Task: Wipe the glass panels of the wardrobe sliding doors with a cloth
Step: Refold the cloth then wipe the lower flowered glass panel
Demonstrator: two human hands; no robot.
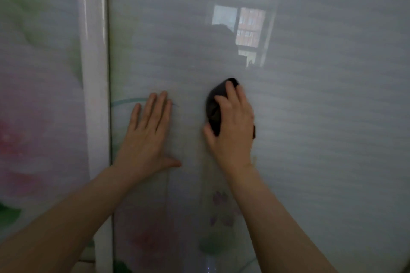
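Leftmost, a glass panel (37,95) printed with a large pink flower and green leaves fills the edge of the view, blurred and soft in colour. Just to its right runs a glossy white door frame (94,73), upright from top to bottom, with a dark seam along its right edge. Right of that seam is the wide frosted glass panel (321,117), pale grey with faint horizontal bands, and printed low down with thin green stems, a small purple flower (220,208) and a faint pink bloom.

Flat against this wide panel, close to the frame, lies the left hand (147,137): palm on the glass, four fingers spread upward, thumb stuck out to the right, gripping nothing. A narrow strip of bare glass separates it from the right hand (233,126), which is pressed on a dark cloth (214,108). The cloth is bunched between palm and glass, fingers curled over its top and thumb tucked under its lower left edge; dark fabric shows past the fingertips and beside the palm. Above the right hand, the glass reflects a bright window (240,26) and a dim silhouette of the person.
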